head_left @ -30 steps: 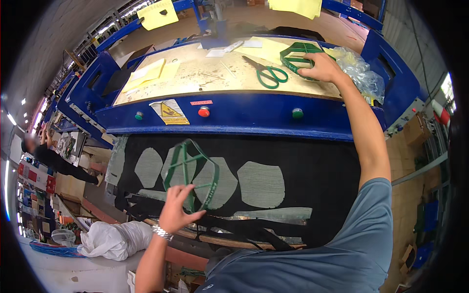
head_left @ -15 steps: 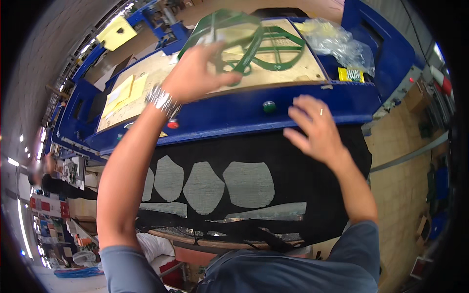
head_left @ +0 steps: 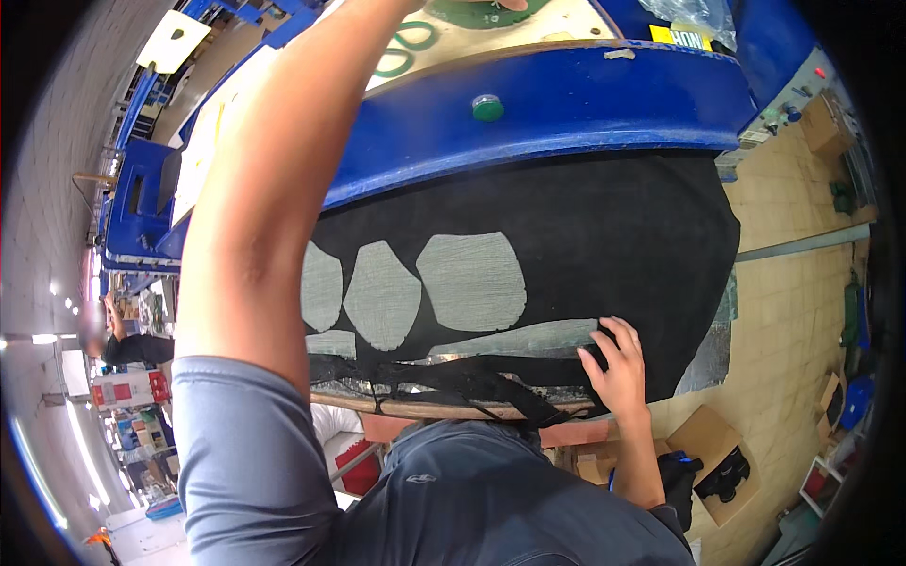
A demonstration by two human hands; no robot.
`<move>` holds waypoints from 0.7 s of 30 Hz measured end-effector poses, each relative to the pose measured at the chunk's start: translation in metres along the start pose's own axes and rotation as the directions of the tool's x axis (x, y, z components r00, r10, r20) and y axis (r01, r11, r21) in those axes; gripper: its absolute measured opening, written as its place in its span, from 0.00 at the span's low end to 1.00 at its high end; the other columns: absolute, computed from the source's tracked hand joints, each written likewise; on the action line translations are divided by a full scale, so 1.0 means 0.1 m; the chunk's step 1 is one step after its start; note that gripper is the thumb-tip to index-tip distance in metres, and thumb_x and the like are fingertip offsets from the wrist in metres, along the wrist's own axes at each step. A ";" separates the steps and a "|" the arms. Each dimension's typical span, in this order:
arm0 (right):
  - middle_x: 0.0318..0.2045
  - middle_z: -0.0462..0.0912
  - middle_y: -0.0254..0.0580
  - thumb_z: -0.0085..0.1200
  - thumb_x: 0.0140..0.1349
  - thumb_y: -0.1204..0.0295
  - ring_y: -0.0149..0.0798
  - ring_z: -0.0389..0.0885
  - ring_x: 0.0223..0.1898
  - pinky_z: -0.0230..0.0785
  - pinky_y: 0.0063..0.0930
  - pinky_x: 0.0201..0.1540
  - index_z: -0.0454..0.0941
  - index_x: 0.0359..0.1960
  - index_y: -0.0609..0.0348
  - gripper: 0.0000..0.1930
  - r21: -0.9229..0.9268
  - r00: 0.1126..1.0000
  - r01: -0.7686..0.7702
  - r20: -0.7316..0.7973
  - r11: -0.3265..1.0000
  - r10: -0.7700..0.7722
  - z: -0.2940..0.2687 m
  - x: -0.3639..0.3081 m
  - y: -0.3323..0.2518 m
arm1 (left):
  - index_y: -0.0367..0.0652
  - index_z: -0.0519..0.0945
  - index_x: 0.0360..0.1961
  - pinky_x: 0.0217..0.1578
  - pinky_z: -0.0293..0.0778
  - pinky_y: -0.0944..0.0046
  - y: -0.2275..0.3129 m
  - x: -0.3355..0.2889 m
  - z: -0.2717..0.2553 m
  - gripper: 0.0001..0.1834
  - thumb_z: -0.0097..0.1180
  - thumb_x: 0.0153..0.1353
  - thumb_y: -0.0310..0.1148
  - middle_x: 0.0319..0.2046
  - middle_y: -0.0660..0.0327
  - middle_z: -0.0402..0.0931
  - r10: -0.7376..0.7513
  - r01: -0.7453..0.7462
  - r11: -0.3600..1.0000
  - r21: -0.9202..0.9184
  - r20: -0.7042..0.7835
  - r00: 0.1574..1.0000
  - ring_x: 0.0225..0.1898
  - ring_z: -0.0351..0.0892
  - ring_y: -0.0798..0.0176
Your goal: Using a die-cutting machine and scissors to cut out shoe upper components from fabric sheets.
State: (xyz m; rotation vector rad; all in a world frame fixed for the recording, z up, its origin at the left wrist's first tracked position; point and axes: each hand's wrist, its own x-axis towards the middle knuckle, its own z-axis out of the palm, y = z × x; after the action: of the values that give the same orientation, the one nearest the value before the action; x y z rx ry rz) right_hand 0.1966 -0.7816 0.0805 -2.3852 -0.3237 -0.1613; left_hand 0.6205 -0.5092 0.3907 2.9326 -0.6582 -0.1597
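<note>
My left forearm (head_left: 274, 170) reaches far forward over the blue machine's front, and most of that hand is past the upper edge. A fingertip lies at the edge of a green cutting die (head_left: 477, 13) on the pale board; my other left fingers are hidden. My right hand (head_left: 618, 366) has its fingers apart, holding nothing, at the right end of a long grey strip-shaped area (head_left: 528, 342) in the black sheet (head_left: 623, 245). Other grey shapes (head_left: 472, 281) with rounded corners look like cut-outs in the sheet. Green scissors-like handles (head_left: 408, 47) lie beside the die.
The blue beam (head_left: 566, 104) with a green button (head_left: 487, 108) spans the far side. A clear plastic bag (head_left: 694, 19) and a yellow packet (head_left: 681, 38) sit at far right. Cardboard boxes (head_left: 713, 453) stand low at right. Another person (head_left: 137, 349) is at far left.
My right hand has come back toward me, from near the blue beam to the grey strip. The left arm has reached farther forward; the green die it held up is now down on the board.
</note>
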 end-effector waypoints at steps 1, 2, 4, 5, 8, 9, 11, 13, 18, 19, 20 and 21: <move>0.59 0.81 0.49 0.73 0.59 0.69 0.57 0.78 0.63 0.73 0.49 0.63 0.85 0.47 0.62 0.17 0.030 0.998 0.067 0.012 0.997 -0.068 0.03 0.13 -0.04 | 0.33 0.73 0.72 0.68 0.73 0.55 0.02 -0.02 0.03 0.55 0.74 0.52 0.61 0.67 0.39 0.77 -0.014 0.016 0.998 0.062 -0.032 0.999 0.67 0.79 0.45; 0.59 0.81 0.49 0.73 0.59 0.69 0.56 0.78 0.63 0.73 0.49 0.63 0.85 0.47 0.62 0.17 0.058 0.991 0.133 0.025 0.989 -0.135 0.06 0.28 -0.12 | 0.34 0.73 0.73 0.68 0.73 0.55 0.02 -0.08 0.05 0.54 0.74 0.53 0.61 0.68 0.39 0.76 -0.028 0.036 0.992 0.119 -0.064 0.998 0.68 0.78 0.44; 0.58 0.81 0.49 0.73 0.59 0.68 0.56 0.79 0.62 0.73 0.49 0.62 0.85 0.47 0.62 0.17 0.125 0.950 0.312 -0.012 0.942 -0.313 0.11 0.72 -0.37 | 0.34 0.74 0.72 0.67 0.73 0.53 -0.01 -0.33 0.07 0.52 0.73 0.54 0.61 0.67 0.39 0.76 -0.015 0.032 0.992 0.121 -0.140 0.990 0.67 0.78 0.43; 0.56 0.82 0.49 0.72 0.60 0.68 0.55 0.81 0.59 0.75 0.48 0.59 0.85 0.47 0.62 0.16 0.110 0.916 0.401 -0.035 0.909 -0.400 0.06 0.96 -0.57 | 0.34 0.75 0.71 0.66 0.73 0.52 -0.01 -0.49 0.06 0.51 0.72 0.56 0.61 0.65 0.38 0.77 0.017 0.010 0.992 0.122 -0.216 0.976 0.66 0.79 0.41; 0.48 0.85 0.47 0.71 0.62 0.67 0.52 0.85 0.49 0.79 0.45 0.48 0.84 0.44 0.61 0.14 0.086 0.793 0.596 -0.222 0.799 -0.568 0.04 1.74 -1.16 | 0.35 0.77 0.69 0.65 0.74 0.49 -0.01 -1.21 0.09 0.44 0.70 0.61 0.57 0.61 0.37 0.80 0.146 -0.087 0.983 0.162 -0.395 0.907 0.63 0.79 0.38; 0.44 0.85 0.46 0.71 0.62 0.67 0.52 0.85 0.46 0.80 0.44 0.46 0.84 0.44 0.61 0.14 0.048 0.753 0.629 -0.286 0.776 -0.592 0.03 2.02 -1.31 | 0.37 0.77 0.70 0.66 0.73 0.49 0.04 -1.57 0.16 0.42 0.69 0.63 0.56 0.62 0.38 0.79 0.192 -0.174 0.981 0.081 -0.448 0.873 0.63 0.80 0.38; 0.43 0.86 0.49 0.68 0.64 0.69 0.55 0.86 0.44 0.80 0.45 0.47 0.84 0.46 0.61 0.13 -0.006 0.706 0.652 -0.358 0.758 -0.611 0.02 2.63 -1.67 | 0.40 0.80 0.67 0.62 0.76 0.53 0.00 -2.35 0.41 0.35 0.71 0.64 0.49 0.57 0.45 0.84 0.239 -0.257 0.965 0.046 -0.555 0.797 0.59 0.84 0.45; 0.44 0.87 0.56 0.64 0.64 0.69 0.63 0.85 0.47 0.79 0.50 0.50 0.85 0.47 0.60 0.12 -0.080 0.764 0.569 -0.315 0.818 -0.563 0.11 3.23 -2.08 | 0.41 0.84 0.60 0.59 0.78 0.57 -0.04 -3.22 0.69 0.24 0.71 0.65 0.38 0.52 0.51 0.88 0.169 -0.223 0.974 -0.033 -0.543 0.822 0.56 0.87 0.52; 0.35 0.90 0.62 0.64 0.56 0.67 0.60 0.91 0.40 0.82 0.51 0.44 0.90 0.38 0.65 0.14 -0.448 0.929 0.370 0.209 0.814 -0.307 0.38 4.47 -2.61 | 0.35 0.85 0.54 0.52 0.81 0.58 -0.41 -5.30 1.71 0.17 0.69 0.66 0.29 0.47 0.51 0.87 -0.289 0.148 0.890 -0.432 -0.282 0.915 0.48 0.88 0.52; 0.31 0.89 0.55 0.66 0.56 0.64 0.55 0.88 0.35 0.80 0.48 0.40 0.88 0.32 0.61 0.12 -0.456 0.910 0.371 0.352 0.809 -0.219 0.43 4.70 -2.72 | 0.34 0.84 0.56 0.52 0.81 0.60 -0.56 -5.80 2.10 0.17 0.68 0.68 0.28 0.48 0.52 0.88 -0.499 0.294 0.720 -0.629 -0.174 0.849 0.49 0.88 0.56; 0.26 0.88 0.47 0.67 0.56 0.61 0.49 0.86 0.30 0.78 0.46 0.36 0.87 0.27 0.57 0.11 -0.467 0.868 0.373 0.482 0.802 -0.123 0.49 4.96 -2.84 | 0.33 0.84 0.57 0.53 0.81 0.61 -0.63 -6.27 2.48 0.18 0.67 0.69 0.28 0.49 0.53 0.88 -0.660 0.407 0.485 -0.774 -0.019 0.751 0.50 0.88 0.60; 0.22 0.84 0.40 0.68 0.58 0.57 0.43 0.80 0.26 0.74 0.42 0.33 0.83 0.23 0.52 0.14 -0.310 0.589 0.141 0.789 0.940 0.172 0.25 5.56 -2.46 | 0.33 0.83 0.59 0.54 0.81 0.63 -0.66 -6.44 2.72 0.18 0.66 0.71 0.27 0.51 0.54 0.88 -0.675 0.386 0.388 -0.837 0.027 0.738 0.52 0.87 0.63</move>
State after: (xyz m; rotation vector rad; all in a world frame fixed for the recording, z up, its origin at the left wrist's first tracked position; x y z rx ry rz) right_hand 0.6639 -0.4852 0.3340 -2.6631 -0.7467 1.0232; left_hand 0.0331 -0.2008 0.1599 2.0358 0.4129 -0.0131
